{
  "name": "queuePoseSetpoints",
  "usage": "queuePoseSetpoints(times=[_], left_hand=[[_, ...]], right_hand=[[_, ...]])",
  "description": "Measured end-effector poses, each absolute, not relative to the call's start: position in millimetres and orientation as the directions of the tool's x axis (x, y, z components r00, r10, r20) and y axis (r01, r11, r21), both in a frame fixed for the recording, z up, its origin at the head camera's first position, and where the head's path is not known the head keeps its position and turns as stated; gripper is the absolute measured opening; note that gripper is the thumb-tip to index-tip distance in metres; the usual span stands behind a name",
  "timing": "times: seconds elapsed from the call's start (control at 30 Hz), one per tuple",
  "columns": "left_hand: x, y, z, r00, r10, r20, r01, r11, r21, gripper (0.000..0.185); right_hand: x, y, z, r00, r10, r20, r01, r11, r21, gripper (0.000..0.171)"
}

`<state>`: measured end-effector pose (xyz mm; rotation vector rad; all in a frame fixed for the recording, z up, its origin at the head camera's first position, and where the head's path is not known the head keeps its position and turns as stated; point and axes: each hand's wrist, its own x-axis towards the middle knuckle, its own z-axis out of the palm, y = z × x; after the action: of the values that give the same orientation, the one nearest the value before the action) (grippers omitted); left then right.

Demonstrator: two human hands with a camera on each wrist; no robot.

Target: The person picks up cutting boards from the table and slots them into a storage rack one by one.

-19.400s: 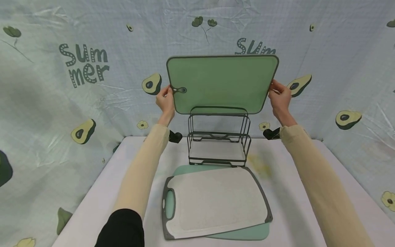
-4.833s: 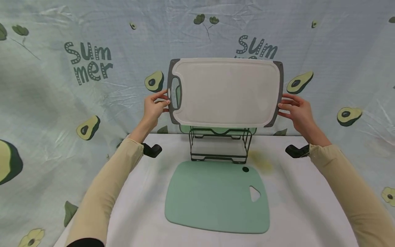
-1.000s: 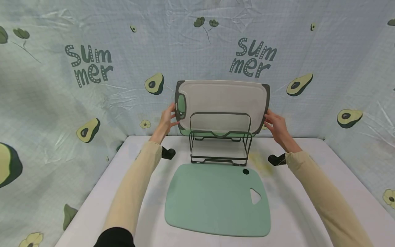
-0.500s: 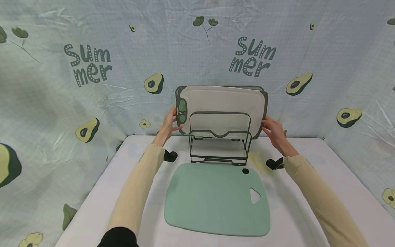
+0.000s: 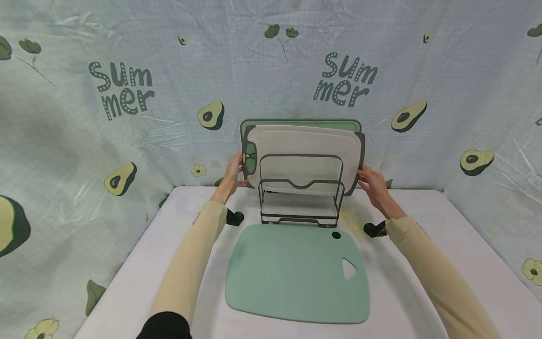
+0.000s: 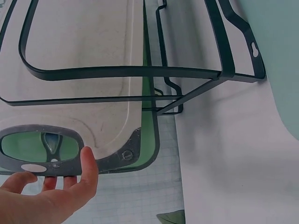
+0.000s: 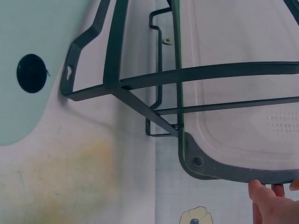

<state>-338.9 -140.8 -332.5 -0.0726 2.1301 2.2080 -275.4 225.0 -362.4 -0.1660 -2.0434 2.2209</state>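
Observation:
A white cutting board (image 5: 305, 141) with grey ends stands in a dark wire rack (image 5: 300, 155), its lower part behind the front wire loops. My left hand (image 5: 230, 174) grips its grey handle end; in the left wrist view the thumb lies on the front face and the fingers curl behind the edge. At the opposite end my right hand (image 5: 374, 186) pinches the grey edge (image 7: 261, 176), fingertips at the rim. Directly behind stands a green cutting board (image 5: 296, 123) with a dark border, showing above the white one and through its handle opening.
A mint-green cutting board (image 5: 296, 278) with a triangular hole lies flat on the white table (image 5: 394, 263) in front of the rack. A fabric backdrop (image 5: 169, 56) printed with avocados rises behind the table.
Earlier the green board was held above the rack, and the white board lay on the mint one. Both hands have since lifted the white board and, over the last second, lowered it in the rack.

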Motion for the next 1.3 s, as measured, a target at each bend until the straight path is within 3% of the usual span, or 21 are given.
queuePoseSetpoints(times=[0.33, 0.9, 1.3], left_hand=[[-340, -144, -347, -0.994, 0.013, -0.109, -0.109, 0.009, 0.994, 0.052], [-342, -148, -365, -0.989, 0.009, -0.148, -0.148, -0.033, 0.988, 0.052], [-339, -151, -378, -0.974, 0.1, -0.202, -0.21, -0.072, 0.975, 0.066]], right_hand=[[-276, 226, -371, -0.989, 0.15, -0.015, 0.003, -0.08, -0.997, 0.055], [-276, 224, -377, -0.992, 0.128, -0.001, -0.008, -0.072, -0.997, 0.052], [-269, 236, -389, -0.999, -0.03, -0.011, 0.008, 0.106, -0.994, 0.061]])
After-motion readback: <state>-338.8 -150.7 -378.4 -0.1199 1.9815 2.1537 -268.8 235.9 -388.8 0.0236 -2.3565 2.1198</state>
